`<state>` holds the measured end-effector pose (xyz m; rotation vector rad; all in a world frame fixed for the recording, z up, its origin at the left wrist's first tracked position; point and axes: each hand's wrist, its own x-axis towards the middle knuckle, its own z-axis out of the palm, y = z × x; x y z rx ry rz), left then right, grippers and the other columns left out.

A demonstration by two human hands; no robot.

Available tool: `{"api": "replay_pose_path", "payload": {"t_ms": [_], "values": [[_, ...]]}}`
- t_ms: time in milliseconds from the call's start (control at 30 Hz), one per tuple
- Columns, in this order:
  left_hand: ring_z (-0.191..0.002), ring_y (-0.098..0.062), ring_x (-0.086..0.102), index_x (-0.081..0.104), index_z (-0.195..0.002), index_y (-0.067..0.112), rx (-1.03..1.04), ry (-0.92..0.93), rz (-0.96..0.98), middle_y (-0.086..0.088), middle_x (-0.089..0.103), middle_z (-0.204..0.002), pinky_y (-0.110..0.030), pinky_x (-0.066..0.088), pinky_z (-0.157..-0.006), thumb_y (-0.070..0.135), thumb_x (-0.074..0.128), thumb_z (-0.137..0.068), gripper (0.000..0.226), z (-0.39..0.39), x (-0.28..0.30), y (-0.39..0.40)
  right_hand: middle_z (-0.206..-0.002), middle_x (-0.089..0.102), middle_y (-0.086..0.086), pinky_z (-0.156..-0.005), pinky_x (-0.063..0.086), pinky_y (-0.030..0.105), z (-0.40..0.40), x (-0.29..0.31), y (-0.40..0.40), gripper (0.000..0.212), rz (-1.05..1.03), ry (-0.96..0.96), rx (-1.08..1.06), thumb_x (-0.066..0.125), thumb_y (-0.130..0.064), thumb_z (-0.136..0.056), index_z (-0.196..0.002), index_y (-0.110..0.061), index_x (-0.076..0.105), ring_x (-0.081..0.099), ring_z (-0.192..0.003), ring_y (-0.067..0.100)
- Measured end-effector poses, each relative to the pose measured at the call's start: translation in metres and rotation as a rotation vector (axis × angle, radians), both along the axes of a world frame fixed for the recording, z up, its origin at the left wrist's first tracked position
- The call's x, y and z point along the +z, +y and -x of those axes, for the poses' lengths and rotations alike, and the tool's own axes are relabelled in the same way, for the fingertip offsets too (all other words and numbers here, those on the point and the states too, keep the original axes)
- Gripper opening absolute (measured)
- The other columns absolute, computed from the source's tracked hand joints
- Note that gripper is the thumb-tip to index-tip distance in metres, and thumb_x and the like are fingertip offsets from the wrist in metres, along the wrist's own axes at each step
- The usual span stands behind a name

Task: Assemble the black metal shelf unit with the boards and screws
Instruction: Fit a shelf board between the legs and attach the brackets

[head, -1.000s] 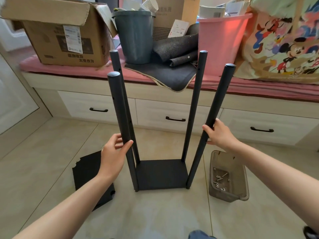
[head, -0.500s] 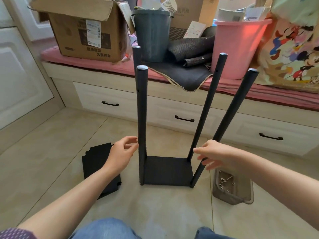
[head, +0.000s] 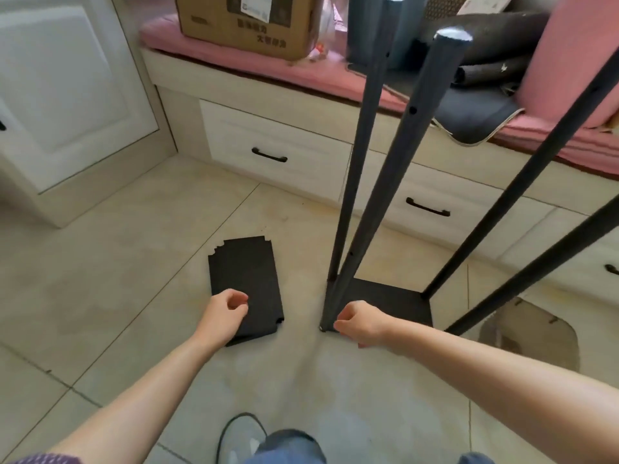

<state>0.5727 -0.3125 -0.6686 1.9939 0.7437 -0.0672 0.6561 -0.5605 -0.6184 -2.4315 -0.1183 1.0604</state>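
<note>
Both hands have dropped off the poles since the earlier frames and now sit low near the floor. Left hand hovers over the near end of the stack of black boards, fingers loosely curled, holding nothing as far as the view shows. Right hand is at the foot of the nearest pole, fingers curled; whether it grips the pole is unclear. Shelf frame stands upright on the tile floor, four poles rising from its bottom board. Boards lie flat just left of the frame. Screw tray sits just right of the frame. Behind the frame, drawers under a pink-cushioned bench with a cardboard box.
</note>
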Motion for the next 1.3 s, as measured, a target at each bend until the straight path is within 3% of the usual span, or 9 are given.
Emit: {"api": "replay_pose_path", "payload": {"t_ms": [133,267,367,533,767,900,1033,1233,1300], "values": [[-0.100,-0.023,0.059,0.063,-0.119,0.012,0.089,0.131,-0.008,-0.004,0.064,-0.113,-0.033,0.048,-0.090,0.011,0.057,-0.098,0.022,0.010,-0.041,0.026,-0.088,0.052,0.010,-0.068,0.046,0.031,0.001,-0.043,0.034,0.020,0.000,0.070,0.030,0.048,-0.024,-0.097,-0.092,-0.007,0.056,0.050,-0.077,0.022],[-0.085,-0.016,0.057,0.063,-0.122,0.009,0.158,0.174,0.003,-0.007,0.067,-0.113,-0.026,0.039,-0.082,0.009,0.057,-0.097,0.026,0.010,-0.073,0.040,-0.101,0.061,0.020,-0.073,0.050,0.035,-0.008,-0.084,0.060,0.041,-0.087,0.152,-0.017,0.046,-0.020,-0.099,-0.124,0.012,0.054,0.049,-0.084,0.021],[-0.102,-0.023,0.059,0.056,-0.132,0.007,0.204,0.191,0.022,-0.012,0.062,-0.129,-0.030,0.043,-0.091,0.010,0.058,-0.096,0.035,0.007,-0.091,0.043,-0.119,0.062,0.028,-0.078,0.052,0.035,-0.016,-0.108,0.075,0.041,-0.109,0.165,-0.069,0.045,-0.021,-0.101,-0.127,0.010,0.051,0.052,-0.085,0.022],[-0.134,-0.032,0.046,0.039,-0.149,0.003,0.249,0.215,0.001,-0.014,0.036,-0.153,-0.037,0.034,-0.112,0.013,0.058,-0.097,0.056,-0.003,-0.108,0.040,-0.123,0.057,0.013,-0.085,0.056,0.034,-0.029,-0.136,0.094,0.046,-0.139,0.225,-0.115,0.045,-0.027,-0.103,-0.142,-0.003,0.039,0.062,-0.102,0.023],[-0.132,-0.033,0.050,0.044,-0.147,0.002,0.223,0.252,0.082,-0.013,0.045,-0.150,-0.043,0.040,-0.112,0.013,0.057,-0.095,0.055,-0.015,-0.118,0.041,-0.121,0.046,0.005,-0.079,0.056,0.029,-0.041,-0.151,0.115,0.061,-0.184,0.290,-0.184,0.048,-0.029,-0.102,-0.153,-0.005,0.023,0.061,-0.105,0.023],[-0.132,-0.034,0.049,0.045,-0.146,0.002,0.233,0.254,0.131,-0.013,0.048,-0.148,-0.046,0.040,-0.112,0.011,0.057,-0.095,0.054,-0.016,-0.120,0.042,-0.118,0.050,0.004,-0.084,0.056,0.033,-0.044,-0.155,0.121,0.054,-0.198,0.342,-0.228,0.052,-0.030,-0.101,-0.147,-0.007,0.035,0.060,-0.109,0.025],[-0.131,-0.032,0.047,0.049,-0.139,-0.001,0.299,0.221,0.088,-0.013,0.045,-0.144,-0.044,0.039,-0.112,0.015,0.060,-0.096,0.047,-0.018,-0.123,0.038,-0.106,0.057,0.001,-0.094,0.053,0.036,-0.043,-0.157,0.125,0.026,-0.280,0.353,-0.310,0.061,-0.027,-0.096,-0.118,-0.014,0.054,0.057,-0.112,0.024],[-0.105,-0.030,0.058,0.047,-0.116,0.011,0.540,0.093,0.211,-0.011,0.059,-0.117,-0.036,0.046,-0.088,0.023,0.061,-0.098,0.026,-0.023,-0.115,0.034,-0.092,0.061,-0.003,-0.095,0.054,0.036,-0.041,-0.148,0.121,0.012,-0.376,0.246,-0.377,0.062,-0.023,-0.095,-0.085,-0.023,0.056,0.063,-0.108,0.027],[-0.104,-0.031,0.059,0.048,-0.113,0.011,0.630,0.047,0.272,-0.012,0.060,-0.117,-0.039,0.048,-0.090,0.019,0.062,-0.098,0.022,-0.025,-0.107,0.034,-0.095,0.063,0.002,-0.090,0.056,0.034,-0.040,-0.139,0.121,0.006,-0.424,0.239,-0.437,0.064,-0.021,-0.095,-0.094,-0.017,0.060,0.065,-0.108,0.029]]}}
